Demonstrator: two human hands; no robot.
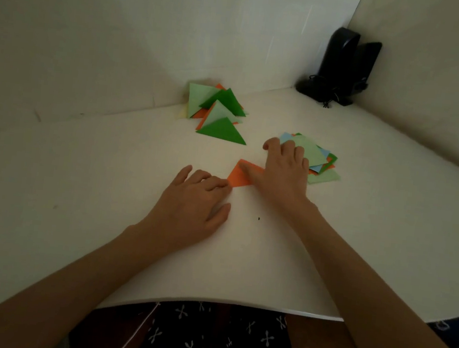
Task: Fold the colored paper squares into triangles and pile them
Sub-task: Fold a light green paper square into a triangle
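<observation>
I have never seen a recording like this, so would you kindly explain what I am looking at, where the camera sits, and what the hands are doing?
There is no machine here: a person works with two bare hands. The single picture comes from a wide-angle camera worn on the person's head, looking forward and down at a white table. The left hand and the right hand both press on an orange paper, apparently mid-fold; neither grips it. Behind it lies a pile of folded triangles in green, light green and orange. Beside the right hand sits a stack of unfolded squares. A black device stands in the far corner; I cannot tell what it is.
</observation>
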